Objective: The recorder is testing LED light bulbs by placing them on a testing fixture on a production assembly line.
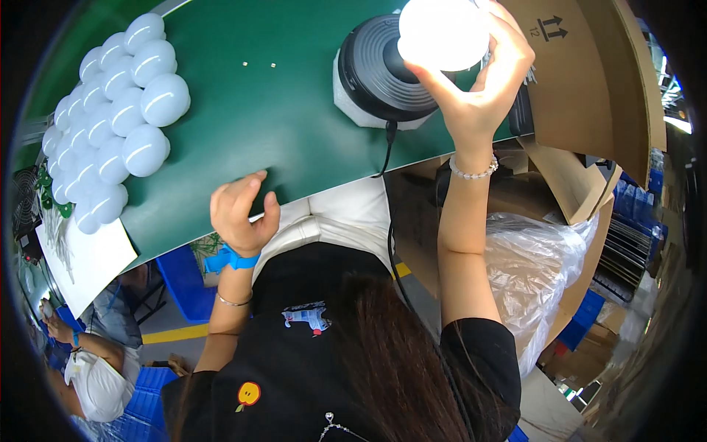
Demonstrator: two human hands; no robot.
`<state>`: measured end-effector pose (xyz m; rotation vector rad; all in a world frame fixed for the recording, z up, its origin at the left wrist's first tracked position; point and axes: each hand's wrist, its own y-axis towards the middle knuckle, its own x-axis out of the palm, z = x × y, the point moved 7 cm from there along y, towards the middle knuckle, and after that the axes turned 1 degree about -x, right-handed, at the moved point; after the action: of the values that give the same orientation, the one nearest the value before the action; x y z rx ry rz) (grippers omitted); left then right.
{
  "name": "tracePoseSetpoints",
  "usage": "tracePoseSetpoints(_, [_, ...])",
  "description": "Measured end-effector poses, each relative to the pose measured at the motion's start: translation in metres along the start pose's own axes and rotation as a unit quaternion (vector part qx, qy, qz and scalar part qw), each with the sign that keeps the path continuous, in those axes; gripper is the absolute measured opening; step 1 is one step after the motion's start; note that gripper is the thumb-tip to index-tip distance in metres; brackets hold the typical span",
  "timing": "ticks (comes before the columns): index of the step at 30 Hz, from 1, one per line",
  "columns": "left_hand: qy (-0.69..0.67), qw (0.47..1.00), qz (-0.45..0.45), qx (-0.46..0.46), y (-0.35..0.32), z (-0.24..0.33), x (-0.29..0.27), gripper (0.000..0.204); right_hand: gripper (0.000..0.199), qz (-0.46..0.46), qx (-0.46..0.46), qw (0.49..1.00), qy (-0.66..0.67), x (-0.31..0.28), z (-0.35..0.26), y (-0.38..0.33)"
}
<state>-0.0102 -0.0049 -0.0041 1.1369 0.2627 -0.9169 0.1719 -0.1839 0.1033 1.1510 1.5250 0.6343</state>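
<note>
My right hand grips a brightly glowing round light bulb at the far edge of the view. The bulb is over the right side of a round black ridged device, which rests on a white foam block. Glare hides the bulb's base, so I cannot tell whether it touches the device. At the near edge of the green table, my left hand hovers with loosely curled, parted fingers and nothing in them. Several unlit white bulbs stand packed together at the table's left.
Two tiny pale pieces lie on the table. A black cable hangs from the device over the front edge. Cardboard boxes and clear plastic wrap stand right. White paper juts out left, near another person.
</note>
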Motion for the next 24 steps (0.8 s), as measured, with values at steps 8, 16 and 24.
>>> tracePoseSetpoints(8, [-0.005,1.0,-0.005,0.007,0.001,0.001,0.0,0.041,0.084,0.0,0.16,0.987,0.019,-0.003,0.029,-0.025])
tracePoseSetpoints(16, [-0.011,1.0,0.008,0.001,-0.003,-0.002,-0.001,0.042,0.074,-0.079,0.106,0.977,-0.167,-0.026,0.005,-0.033])
tracePoseSetpoints(24, [-0.013,1.0,0.003,0.007,-0.001,-0.002,0.0,0.042,0.076,-0.033,0.03,0.99,-0.134,-0.012,-0.002,-0.013])
